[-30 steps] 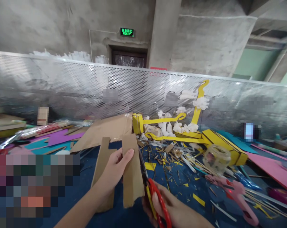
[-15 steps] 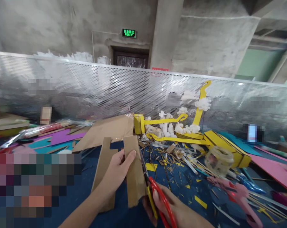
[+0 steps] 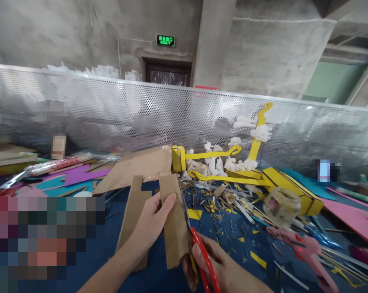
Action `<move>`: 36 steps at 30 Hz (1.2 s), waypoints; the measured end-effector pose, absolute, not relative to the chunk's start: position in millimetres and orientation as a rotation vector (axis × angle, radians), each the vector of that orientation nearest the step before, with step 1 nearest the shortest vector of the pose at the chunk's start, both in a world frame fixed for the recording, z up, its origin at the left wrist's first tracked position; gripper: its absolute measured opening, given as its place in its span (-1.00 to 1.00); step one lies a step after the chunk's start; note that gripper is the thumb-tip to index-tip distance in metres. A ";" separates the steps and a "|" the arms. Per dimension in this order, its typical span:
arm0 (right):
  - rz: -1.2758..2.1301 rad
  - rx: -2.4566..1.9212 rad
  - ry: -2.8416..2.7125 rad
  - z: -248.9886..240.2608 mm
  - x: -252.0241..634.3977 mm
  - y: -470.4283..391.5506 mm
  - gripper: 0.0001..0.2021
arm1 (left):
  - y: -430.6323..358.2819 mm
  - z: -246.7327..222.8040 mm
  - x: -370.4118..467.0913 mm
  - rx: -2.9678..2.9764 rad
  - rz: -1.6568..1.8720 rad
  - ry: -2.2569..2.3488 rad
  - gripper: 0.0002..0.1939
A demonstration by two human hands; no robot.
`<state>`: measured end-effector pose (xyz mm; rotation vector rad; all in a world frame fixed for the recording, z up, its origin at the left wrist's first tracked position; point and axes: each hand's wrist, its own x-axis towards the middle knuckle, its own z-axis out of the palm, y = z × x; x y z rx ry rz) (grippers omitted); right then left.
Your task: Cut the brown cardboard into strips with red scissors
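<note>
My left hand (image 3: 155, 217) pinches a strip of brown cardboard (image 3: 174, 236), thumb on its face and fingers behind. In my right hand (image 3: 212, 258) is a pair of scissors (image 3: 205, 256) with red handles, its blades lying along the strip's right edge. The far ends of the blades are partly hidden by the cardboard. Some yellow shows beside the handles, under my right hand; I cannot tell what it is. A second cardboard piece (image 3: 131, 221) with a notched top lies on the blue table (image 3: 159, 280), behind my left wrist.
Yellow box shapes (image 3: 293, 191) with hooked strips and white fluff stand at the back. To the right are a glass jar (image 3: 282, 206), a pink glue gun (image 3: 304, 250) and sticks. Scraps (image 3: 216, 201) litter the middle; a large cardboard sheet (image 3: 138, 162) leans behind.
The scissor handles have drawn closer together in my right hand. My left hand keeps its grip on the cardboard strip, which has barely shifted.
</note>
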<state>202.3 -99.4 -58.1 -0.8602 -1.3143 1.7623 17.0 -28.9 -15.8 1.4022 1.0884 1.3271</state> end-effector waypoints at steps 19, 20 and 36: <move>1.760 -0.830 -1.210 -69.3 193.8 -103.1 -0.28 | -34.8 -14.6 20.3 1.323 1.350 1.085 -0.60; 1.763 -0.826 -1.188 -70.9 193.2 -103.2 -0.26 | -34.5 -15.1 20.2 1.325 1.348 1.085 -0.60; 1.765 -0.820 -1.041 -87.4 185.0 -101.9 -0.28 | -32.8 -17.5 17.0 1.359 1.333 1.072 -0.63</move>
